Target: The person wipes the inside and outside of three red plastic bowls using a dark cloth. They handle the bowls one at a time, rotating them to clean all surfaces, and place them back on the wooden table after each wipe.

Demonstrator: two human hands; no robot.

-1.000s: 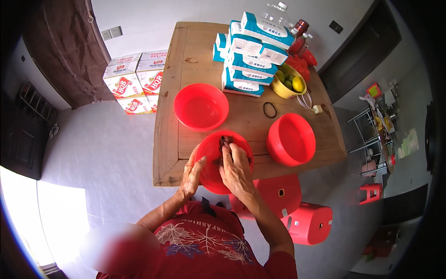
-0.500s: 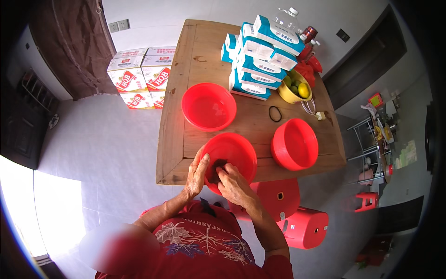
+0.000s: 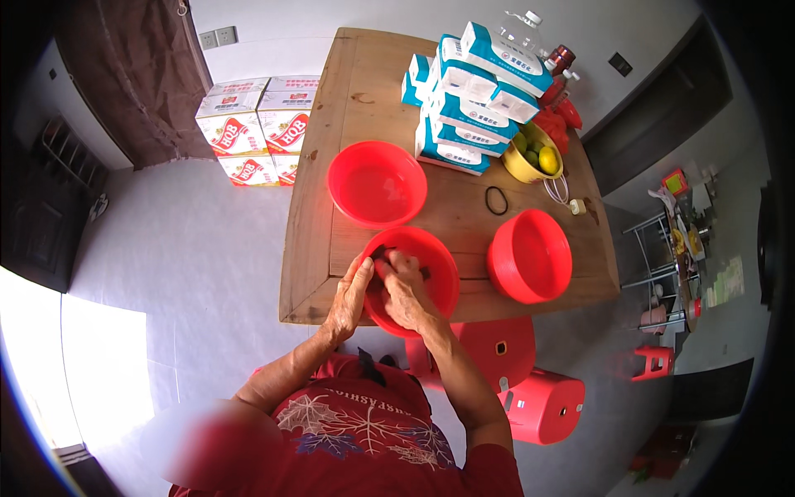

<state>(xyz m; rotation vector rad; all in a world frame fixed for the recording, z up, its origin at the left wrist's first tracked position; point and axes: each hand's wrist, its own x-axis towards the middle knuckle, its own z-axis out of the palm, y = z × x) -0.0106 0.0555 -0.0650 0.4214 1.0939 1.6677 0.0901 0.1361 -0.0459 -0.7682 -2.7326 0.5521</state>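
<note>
A red plastic bowl (image 3: 444, 277) stands at the table's near edge, slightly tilted toward me. My left hand (image 3: 349, 302) grips its left side, with the thumb over the rim and the fingers hidden behind the wall. Inside the bowl, my right hand (image 3: 406, 294) is closed on a dark, bunched cloth (image 3: 379, 252) and presses it to the inner left wall. Dark edges of the cloth show on both sides of the fingers. Just beyond stands a second red bowl (image 3: 378, 184). A stack of red bowls (image 3: 530, 257) is to the right.
Blue-and-white tissue packs (image 3: 468, 112) are piled at the back, beside a yellow bowl (image 3: 520, 168) of green and yellow fruit. A black band (image 3: 496, 200) and a white charger (image 3: 577, 206) lie nearer. Red stools (image 3: 542, 406) stand below the table; cartons (image 3: 240, 132) are stacked left.
My right hand has moved farther into the bowl and up along its left wall with the cloth. My left hand keeps its hold on the rim. The view has shifted slightly.
</note>
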